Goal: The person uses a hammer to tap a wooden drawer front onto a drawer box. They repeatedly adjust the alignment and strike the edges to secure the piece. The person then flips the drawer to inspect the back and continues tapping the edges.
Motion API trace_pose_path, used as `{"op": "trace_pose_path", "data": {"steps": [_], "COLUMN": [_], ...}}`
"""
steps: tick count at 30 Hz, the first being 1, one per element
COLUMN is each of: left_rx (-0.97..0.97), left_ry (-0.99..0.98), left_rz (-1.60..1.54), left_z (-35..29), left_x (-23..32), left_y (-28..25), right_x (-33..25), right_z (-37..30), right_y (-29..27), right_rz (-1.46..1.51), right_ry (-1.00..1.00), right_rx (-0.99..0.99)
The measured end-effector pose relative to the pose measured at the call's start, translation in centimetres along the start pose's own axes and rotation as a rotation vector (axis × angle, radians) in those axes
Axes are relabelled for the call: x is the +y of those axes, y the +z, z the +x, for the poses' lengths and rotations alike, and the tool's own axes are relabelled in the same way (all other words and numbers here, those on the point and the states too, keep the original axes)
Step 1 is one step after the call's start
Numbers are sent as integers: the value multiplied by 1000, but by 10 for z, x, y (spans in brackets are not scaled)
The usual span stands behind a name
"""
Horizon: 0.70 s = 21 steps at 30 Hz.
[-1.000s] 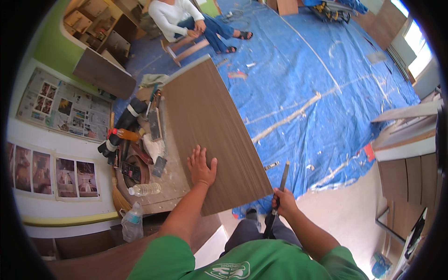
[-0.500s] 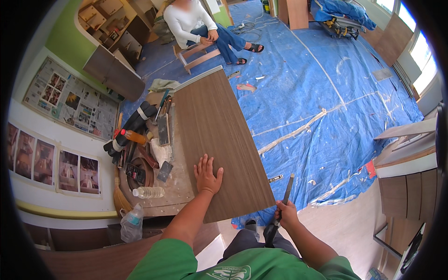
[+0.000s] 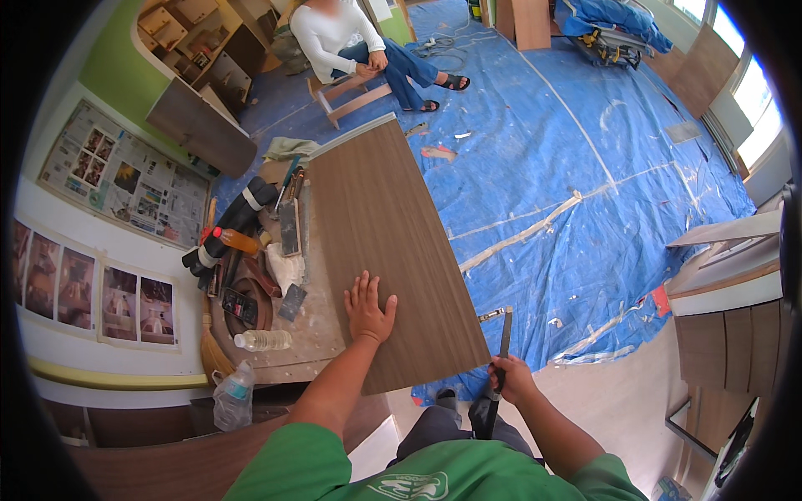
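A long brown wood-grain panel (image 3: 405, 250) lies on the workbench (image 3: 322, 321), its near right corner sticking out over the bench. My left hand (image 3: 368, 309) lies flat on the panel, fingers spread, holding nothing. In my right hand (image 3: 514, 380) is a long, narrow, dark flat file (image 3: 505, 338), gripped low with its pale tip pointing away from me. The file stands beside the panel's near right corner; whether it touches the edge I cannot tell. The lower end of the file hangs in front of my legs.
Left on the bench are a clear bottle (image 3: 263, 340), an orange drink bottle (image 3: 236, 241), black rolls (image 3: 242, 213) and a sanding block (image 3: 291, 302). A plastic bag (image 3: 234, 399) hangs at its near edge. Blue sheeting (image 3: 535, 167) covers the floor. A person (image 3: 342, 50) sits at the back.
The file in my right hand has swung, its tip shifting left, closer to the panel edge. My left hand keeps its place on the panel. The whole view has shifted slightly.
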<state>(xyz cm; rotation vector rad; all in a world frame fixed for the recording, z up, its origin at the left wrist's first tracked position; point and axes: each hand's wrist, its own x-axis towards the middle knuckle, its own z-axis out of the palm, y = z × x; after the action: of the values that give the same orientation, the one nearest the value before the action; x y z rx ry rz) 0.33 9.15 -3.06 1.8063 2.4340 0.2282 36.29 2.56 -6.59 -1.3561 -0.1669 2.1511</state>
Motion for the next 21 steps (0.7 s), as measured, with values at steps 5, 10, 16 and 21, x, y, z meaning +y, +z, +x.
{"op": "trace_pose_path", "data": {"steps": [5,10,16,21], "left_rx": [3,16,83,109], "left_ry": [19,7,111,83], "left_rz": [-17,-15,-33,37], "left_z": [14,1,15,-8], "left_x": [9,-2,8,-12], "left_y": [-10,-13,8,6], "right_x": [19,10,19,-8], "right_z": [26,16,24,-14], "right_y": [-24,5,-12,-1], "right_rz": [100,76,-129,-59], "right_ry": [18,-8,-172,-94], "right_rx": [-73,-2,98,119]}}
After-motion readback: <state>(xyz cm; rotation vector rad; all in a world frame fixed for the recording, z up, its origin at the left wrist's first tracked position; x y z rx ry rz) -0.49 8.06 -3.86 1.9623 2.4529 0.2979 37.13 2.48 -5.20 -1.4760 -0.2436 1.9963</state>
